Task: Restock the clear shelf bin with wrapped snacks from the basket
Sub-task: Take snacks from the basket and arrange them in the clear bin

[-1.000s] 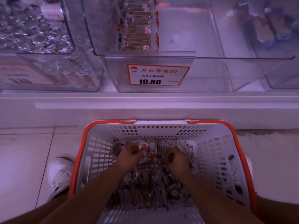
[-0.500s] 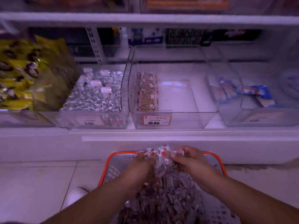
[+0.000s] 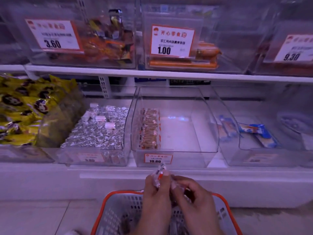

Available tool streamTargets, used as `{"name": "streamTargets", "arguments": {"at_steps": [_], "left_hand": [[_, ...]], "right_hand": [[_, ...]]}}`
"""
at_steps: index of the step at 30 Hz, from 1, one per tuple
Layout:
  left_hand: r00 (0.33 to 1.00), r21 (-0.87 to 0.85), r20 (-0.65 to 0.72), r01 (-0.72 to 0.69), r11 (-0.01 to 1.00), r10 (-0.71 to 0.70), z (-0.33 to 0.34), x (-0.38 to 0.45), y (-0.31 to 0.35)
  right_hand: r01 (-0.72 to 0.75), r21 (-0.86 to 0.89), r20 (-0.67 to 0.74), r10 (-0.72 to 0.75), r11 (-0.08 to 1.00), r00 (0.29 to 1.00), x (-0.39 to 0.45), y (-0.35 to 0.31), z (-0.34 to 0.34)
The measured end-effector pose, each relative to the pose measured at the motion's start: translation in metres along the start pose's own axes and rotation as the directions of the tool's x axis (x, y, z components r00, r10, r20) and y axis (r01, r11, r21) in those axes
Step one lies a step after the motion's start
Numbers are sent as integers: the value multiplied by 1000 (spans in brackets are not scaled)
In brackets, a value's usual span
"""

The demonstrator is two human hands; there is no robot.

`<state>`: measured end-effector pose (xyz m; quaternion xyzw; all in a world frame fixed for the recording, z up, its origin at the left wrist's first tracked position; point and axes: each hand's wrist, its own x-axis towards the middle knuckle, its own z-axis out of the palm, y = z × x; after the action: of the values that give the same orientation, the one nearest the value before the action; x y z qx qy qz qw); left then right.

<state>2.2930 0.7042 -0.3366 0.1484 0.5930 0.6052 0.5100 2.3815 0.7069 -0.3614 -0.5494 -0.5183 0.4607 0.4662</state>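
My left hand [image 3: 155, 192] and my right hand [image 3: 189, 194] are raised together above the white, orange-rimmed basket [image 3: 118, 212], both closed around a bundle of wrapped snacks [image 3: 159, 173] whose red-and-clear wrapper ends poke up past my fingers. Straight ahead on the lower shelf stands the clear bin [image 3: 174, 126] with a 10.80 price tag [image 3: 158, 158]. One row of the same snacks [image 3: 149, 128] lies along its left wall; the remainder of its floor is bare. My hands are just below and in front of that bin's front edge.
Left of the target bin is a bin of silver foil sweets [image 3: 100, 131], then yellow bags [image 3: 22, 109]. To its right, a bin with blue-wrapped bars [image 3: 254, 131]. The upper shelf [image 3: 152, 73] overhangs, carrying bins tagged 3.60, 1.00 and 9.30. White floor tiles surround the basket.
Both hands dug into the basket's snacks, closed on a bundle and lifted it up toward the shelf. My view tilted up from the basket to the shelves.
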Motion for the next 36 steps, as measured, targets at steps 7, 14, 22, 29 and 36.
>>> {"name": "streamTargets", "arguments": {"at_steps": [7,14,22,29,36], "left_hand": [[992,-18,-24,-120,993,120,7,10,8],[978,145,107,-195,970,181,1,2,2],[923,299,357,-260,918,145,-14,4,36],[572,523,755,-820,234,321,-27,78,145],[524,485,595,-839,-247,-610,60,162,122]], "right_hand": [[-112,132,96,100,985,990,12,-6,22],[-113,87,363,74,990,929,39,-26,-9],[279,-71,367,-235,958,900,42,-29,-8],[321,-47,118,-313,946,942,103,-53,-50],[315,-100,80,-308,944,948,132,-35,-43]]}}
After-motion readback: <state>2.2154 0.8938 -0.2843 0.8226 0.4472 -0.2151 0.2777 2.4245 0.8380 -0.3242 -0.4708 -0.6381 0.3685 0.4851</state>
